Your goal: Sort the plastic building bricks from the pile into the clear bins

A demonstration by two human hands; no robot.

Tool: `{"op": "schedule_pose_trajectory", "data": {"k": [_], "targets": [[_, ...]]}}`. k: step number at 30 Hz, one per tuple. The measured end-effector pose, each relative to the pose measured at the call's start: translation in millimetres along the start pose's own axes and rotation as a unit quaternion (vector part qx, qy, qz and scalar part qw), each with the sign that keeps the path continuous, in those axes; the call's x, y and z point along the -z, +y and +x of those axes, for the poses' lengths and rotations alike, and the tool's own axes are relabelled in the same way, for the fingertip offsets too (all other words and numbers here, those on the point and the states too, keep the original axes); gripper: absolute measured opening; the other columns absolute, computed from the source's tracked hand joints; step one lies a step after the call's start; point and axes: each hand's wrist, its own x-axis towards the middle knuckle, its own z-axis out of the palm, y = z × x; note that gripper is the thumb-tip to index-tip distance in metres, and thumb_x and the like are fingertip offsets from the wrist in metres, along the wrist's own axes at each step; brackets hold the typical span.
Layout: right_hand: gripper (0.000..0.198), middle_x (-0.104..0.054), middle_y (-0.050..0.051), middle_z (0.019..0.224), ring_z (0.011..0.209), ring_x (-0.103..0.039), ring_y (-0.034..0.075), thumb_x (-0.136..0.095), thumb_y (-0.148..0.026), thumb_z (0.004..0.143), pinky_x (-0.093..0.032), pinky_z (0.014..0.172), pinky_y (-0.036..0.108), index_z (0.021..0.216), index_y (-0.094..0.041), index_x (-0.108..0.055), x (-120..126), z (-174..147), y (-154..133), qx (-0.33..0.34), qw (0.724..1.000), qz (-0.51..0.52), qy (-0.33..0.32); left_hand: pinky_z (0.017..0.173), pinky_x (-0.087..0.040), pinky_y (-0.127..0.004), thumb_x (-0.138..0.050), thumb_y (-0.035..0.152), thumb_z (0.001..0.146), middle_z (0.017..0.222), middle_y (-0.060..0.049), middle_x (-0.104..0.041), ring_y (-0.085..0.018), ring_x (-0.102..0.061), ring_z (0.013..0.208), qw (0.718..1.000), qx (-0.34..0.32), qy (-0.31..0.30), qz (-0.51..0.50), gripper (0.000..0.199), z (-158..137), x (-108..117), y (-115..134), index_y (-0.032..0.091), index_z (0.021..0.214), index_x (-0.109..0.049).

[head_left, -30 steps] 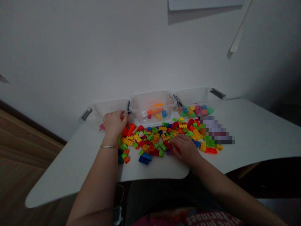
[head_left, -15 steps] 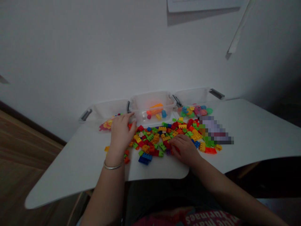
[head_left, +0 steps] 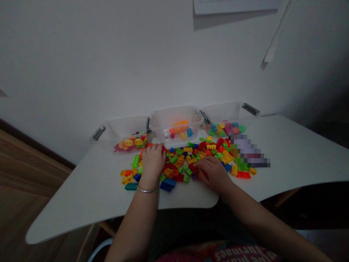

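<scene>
Colorful toy bricks (head_left: 179, 160) lie in a loose heap across the near-middle part of a white table (head_left: 297, 153), mostly red, yellow, orange, green and blue. A person's left hand (head_left: 153, 162) rests palm down over the left part of the heap, its fingers partly bent and close together; whether it grips a brick cannot be told, as the palm is hidden. The right hand (head_left: 214, 173) lies low at the heap's near right, its fingers curled inward beside red bricks, its hold likewise hidden. Between the hands, a blue brick (head_left: 168, 184) sits at the near edge of the heap; a teal brick (head_left: 131, 186) lies to the left of the left wrist, which wears a silver-colored bangle (head_left: 146, 189). Beyond the heap stand three clear plastic bins in a row: the left bin (head_left: 127, 125) and right bin (head_left: 223, 109) with mixed colorful pieces, the middle bin (head_left: 174, 112) with a few, among them a large orange piece (head_left: 181, 126). A pale wall (head_left: 131, 58) rises behind, a white sheet (head_left: 236, 6) at its top.
</scene>
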Motion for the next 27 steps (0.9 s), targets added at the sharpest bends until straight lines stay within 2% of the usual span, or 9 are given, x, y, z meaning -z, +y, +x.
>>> {"op": "schedule_pose_trajectory", "data": {"k": [8, 13, 18, 22, 27], "targets": [[0.018, -0.072, 0.006, 0.088, 0.087, -0.061, 0.023, -0.053, -0.009, 0.082, -0.049, 0.083, 0.038, 0.092, -0.018, -0.065, -0.6, 0.2, -0.9, 0.004, 1.0, -0.004, 0.006, 0.093, -0.043, -0.047, -0.05, 0.028, 0.09, 0.111, -0.013, -0.072, -0.032, -0.06, 0.106, 0.999, 0.021, 0.037, -0.02, 0.036, -0.2, -10.9, 0.4, 0.019, 0.121, -0.065], [0.018, -0.072, 0.007, 0.089, 0.088, -0.061, 0.024, -0.052, -0.01, 0.083, -0.049, 0.082, 0.038, 0.093, -0.018, -0.065, -0.5, 0.8, -1.9, 0.001, 1.0, -0.002, 0.003, 0.088, -0.045, -0.043, -0.052, 0.021, 0.087, 0.098, -0.01, -0.073, -0.03, -0.063, 0.098, 0.996, 0.003, 0.069, -0.063, 0.036, 1.3, -14.0, -2.2, 0.021, 0.12, -0.066], [0.019, -0.072, 0.007, 0.089, 0.089, -0.061, 0.024, -0.052, -0.011, 0.083, -0.049, 0.083, 0.039, 0.093, -0.019, -0.065, -1.5, 0.5, -1.4, -0.006, 1.0, -0.004, 0.0, 0.087, -0.046, -0.041, -0.054, 0.021, 0.09, 0.09, -0.007, -0.073, -0.026, -0.063, 0.092, 0.977, -0.092, 0.142, -0.132, 0.024, 1.7, -18.6, -3.2, 0.021, 0.108, -0.069], [0.019, -0.072, 0.008, 0.088, 0.087, -0.062, 0.025, -0.052, -0.01, 0.082, -0.05, 0.081, 0.04, 0.093, -0.018, -0.065, -0.9, 3.9, -2.1, -0.015, 1.0, 0.003, 0.002, 0.08, -0.05, -0.034, -0.055, 0.021, 0.091, 0.086, -0.005, -0.072, -0.021, -0.064, 0.085, 0.936, -0.206, 0.186, -0.217, 0.016, -1.8, -19.4, 0.6, 0.02, 0.101, -0.068], [0.022, -0.072, 0.011, 0.103, 0.098, -0.065, 0.026, -0.051, -0.02, 0.089, -0.051, 0.09, 0.044, 0.106, -0.018, -0.064, 2.8, 23.0, -6.2, -0.096, 0.993, 0.074, -0.004, 0.072, -0.051, -0.028, -0.057, 0.019, 0.091, 0.084, -0.004, -0.071, -0.016, -0.065, 0.079, 0.894, -0.271, 0.245, -0.26, 0.01, -11.5, -14.8, 7.9, 0.02, 0.096, -0.066]]}}
